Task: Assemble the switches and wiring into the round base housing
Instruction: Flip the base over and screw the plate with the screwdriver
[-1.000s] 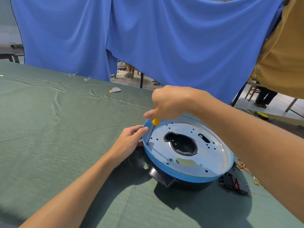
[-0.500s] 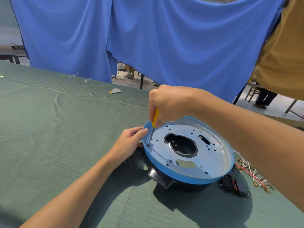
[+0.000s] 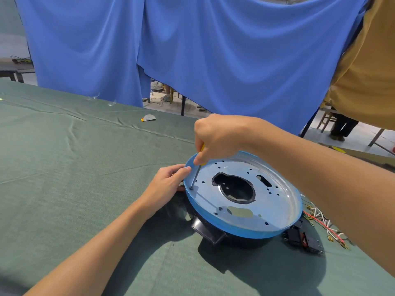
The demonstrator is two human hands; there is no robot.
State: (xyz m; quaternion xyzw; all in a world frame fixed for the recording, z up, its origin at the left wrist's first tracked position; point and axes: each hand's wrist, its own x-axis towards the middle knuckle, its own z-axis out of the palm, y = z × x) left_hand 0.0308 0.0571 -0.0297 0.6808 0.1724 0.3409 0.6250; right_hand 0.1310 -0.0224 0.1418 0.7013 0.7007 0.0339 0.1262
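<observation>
View from the head camera, looking forward and down. The housing point(image 3: 245, 242), round and black, sits on the green-covered bench point(image 3: 85, 178), near the middle and a little to the right. Its upper face is a silvery metal plate point(image 3: 277, 206) with a blue rim point(image 3: 213, 222). The plate has a large irregular opening at its centre, an oval slot and many small holes. A black rectangular tab point(image 3: 206, 229) projects from the near-left side of the housing.

The right hand point(image 3: 220, 139) is clenched around the yellow handle of a screwdriver point(image 3: 196, 177). The shaft slants down and to the left, and its tip rests on the plate just inside the left rim. The left hand point(image 3: 166, 186) grasps the left edge of the housing, its thumb tip touching the blue rim and its fingers curled beside it.

Two black switches point(image 3: 303, 240), one with a red rocker, lie on the bench just beside the housing on its right. Behind them lies a loose bundle of white and red wires point(image 3: 324, 225) with brass terminals, partly hidden by the right forearm.

A small grey and orange scrap point(image 3: 148, 118) lies farther back on the bench, well apart from the housing. Blue cloth point(image 3: 192, 50) hangs behind the bench, and a person in a mustard shirt point(image 3: 367, 71) stands at the right edge
</observation>
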